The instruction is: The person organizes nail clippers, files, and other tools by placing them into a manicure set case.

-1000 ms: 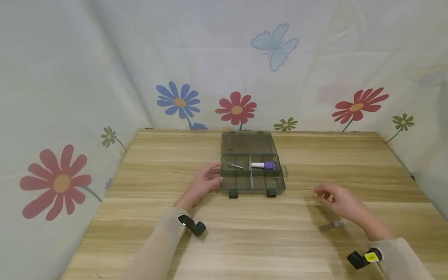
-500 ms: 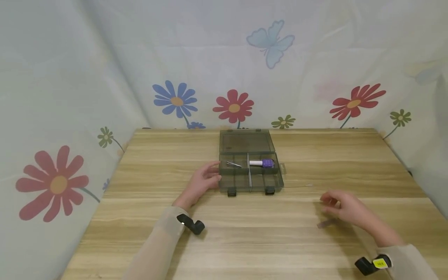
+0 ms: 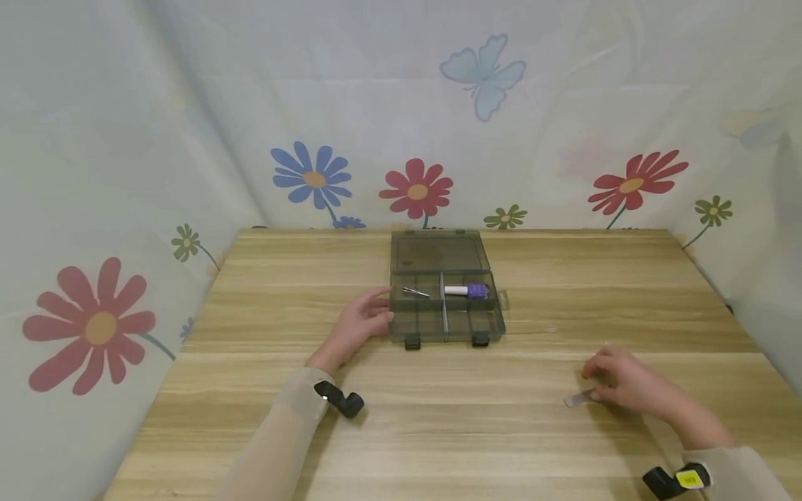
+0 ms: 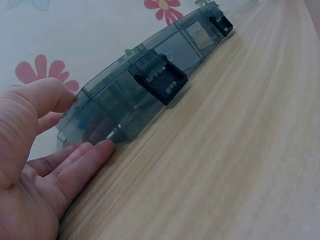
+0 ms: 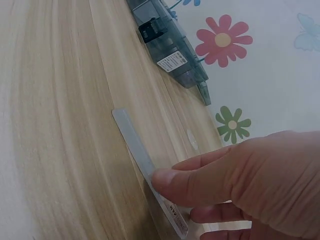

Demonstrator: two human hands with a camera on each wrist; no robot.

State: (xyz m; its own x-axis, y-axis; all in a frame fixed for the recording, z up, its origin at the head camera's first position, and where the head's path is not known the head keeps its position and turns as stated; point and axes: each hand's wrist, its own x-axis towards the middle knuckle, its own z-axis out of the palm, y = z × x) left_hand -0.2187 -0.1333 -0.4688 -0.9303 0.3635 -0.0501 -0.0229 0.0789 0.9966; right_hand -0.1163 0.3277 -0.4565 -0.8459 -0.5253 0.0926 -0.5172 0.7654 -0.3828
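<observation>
A smoky see-through divided box (image 3: 411, 325) lies with its lid (image 3: 442, 252) folded back. It holds a purple nail polish bottle (image 3: 477, 291) with a white cap, and a slim metal tool (image 3: 416, 292). My left hand (image 3: 354, 330) touches the box's left wall; in the left wrist view its fingertips (image 4: 106, 148) meet the lower edge. Right of the box, my right hand (image 3: 633, 386) is at a flat grey nail file (image 5: 135, 140) on the table. Its thumb overlaps the file's middle, with curled fingers along the other edge; the file's near end carries print.
A thin pale stick (image 3: 550, 330) lies on the wooden table (image 3: 438, 431) just right of the box. Two black latches (image 3: 480, 339) jut from the box's front. A flowered curtain (image 3: 351, 83) hangs behind and left of the table.
My right hand has left the thin pale stick, which lies on the table, and come nearer to me, down to the nail file. My left hand stays against the box.
</observation>
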